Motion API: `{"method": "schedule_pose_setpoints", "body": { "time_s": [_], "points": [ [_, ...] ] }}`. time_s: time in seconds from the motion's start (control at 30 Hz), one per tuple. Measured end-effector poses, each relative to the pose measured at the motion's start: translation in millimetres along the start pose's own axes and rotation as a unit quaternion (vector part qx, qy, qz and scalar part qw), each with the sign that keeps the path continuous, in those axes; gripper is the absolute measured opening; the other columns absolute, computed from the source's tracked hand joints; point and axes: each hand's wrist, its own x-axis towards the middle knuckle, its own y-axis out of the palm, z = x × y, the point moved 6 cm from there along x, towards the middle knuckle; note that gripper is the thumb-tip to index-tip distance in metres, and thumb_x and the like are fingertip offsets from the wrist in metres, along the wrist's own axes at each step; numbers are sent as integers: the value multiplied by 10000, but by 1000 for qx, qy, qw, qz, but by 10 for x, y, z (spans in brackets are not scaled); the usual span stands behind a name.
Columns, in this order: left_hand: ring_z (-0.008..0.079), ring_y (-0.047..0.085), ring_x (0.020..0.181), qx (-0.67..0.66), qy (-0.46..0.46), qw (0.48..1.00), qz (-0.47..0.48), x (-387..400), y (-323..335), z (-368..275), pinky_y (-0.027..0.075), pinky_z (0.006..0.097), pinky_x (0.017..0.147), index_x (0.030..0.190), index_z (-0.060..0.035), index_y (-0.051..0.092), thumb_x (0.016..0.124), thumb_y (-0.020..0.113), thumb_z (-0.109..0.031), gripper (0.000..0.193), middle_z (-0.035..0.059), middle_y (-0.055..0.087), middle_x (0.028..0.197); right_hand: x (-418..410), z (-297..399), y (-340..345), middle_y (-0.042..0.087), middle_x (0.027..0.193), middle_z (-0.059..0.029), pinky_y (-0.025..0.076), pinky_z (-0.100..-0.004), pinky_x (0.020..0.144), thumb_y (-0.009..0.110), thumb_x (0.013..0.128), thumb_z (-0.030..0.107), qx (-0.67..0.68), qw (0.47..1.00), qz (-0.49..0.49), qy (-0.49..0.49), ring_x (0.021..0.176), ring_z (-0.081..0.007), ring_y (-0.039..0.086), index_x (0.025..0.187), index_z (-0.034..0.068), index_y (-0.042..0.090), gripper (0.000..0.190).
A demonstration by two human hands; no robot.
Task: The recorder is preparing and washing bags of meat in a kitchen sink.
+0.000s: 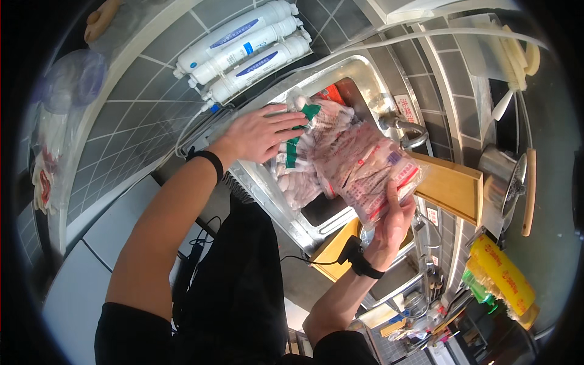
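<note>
Over a stainless steel sink [367, 68] my right hand [396, 221] grips the lower right end of a clear plastic bag of pale pink meat [360, 166], printed in red. My left hand [269, 132] lies with spread fingers on another clear bag [296, 182] with a green band, which holds pale pieces of meat or poultry. The two bags overlap, the printed one partly on top. Behind them, a red package [333, 93] shows in the sink. Whether my left fingers hold any plastic cannot be made out.
A curved metal faucet [413, 134] stands at the sink's far side, beside a wooden board or box [449, 187]. White water filter cartridges [246, 50] hang on the tiled wall. To the right are a metal pot [499, 175] and a yellow package [502, 273]. A cable runs from my right wrist.
</note>
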Motion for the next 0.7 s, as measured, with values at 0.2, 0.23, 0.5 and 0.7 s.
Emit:
{"method": "schedule_pose_setpoints", "body": {
  "time_s": [0.2, 0.23, 0.5, 0.7],
  "points": [
    [157, 379, 1592, -4, 6, 1000, -5, -55, 14, 48, 247, 436, 1345, 1429, -165, 670, 881, 690, -195, 549, 16, 470, 1692, 257, -899, 109, 731, 1327, -168, 602, -421, 1033, 667, 1075, 121, 312, 941, -2, 130, 1152, -276, 739, 1407, -66, 601, 387],
    [158, 380, 1592, -7, -1, 1000, 1, 24, 1, 3, 228, 437, 1351, 1436, -163, 662, 882, 691, -199, 556, 16, 473, 1689, 355, -1110, 9, 724, 1343, -171, 600, -426, 1037, 665, 1079, 130, 293, 945, 6, 142, 1167, -282, 731, 1410, -74, 598, 395],
    [158, 368, 1598, 9, 8, 1000, 18, 11, 17, 14, 217, 442, 1352, 1467, -155, 635, 903, 675, -212, 569, 20, 475, 1688, 321, -1389, -214, 760, 1176, -146, 603, -358, 890, 712, 1048, 112, 78, 989, -49, 117, 1016, -225, 748, 1297, -99, 668, 330],
    [166, 373, 1593, 21, 6, 999, 26, -30, 30, 41, 233, 449, 1345, 1492, -141, 619, 921, 664, -211, 577, 29, 470, 1690, -19, -984, -234, 764, 899, -220, 573, -363, 788, 686, 1050, 155, -335, 931, -136, 47, 856, -203, 735, 1169, -91, 735, 278]
  ]
}}
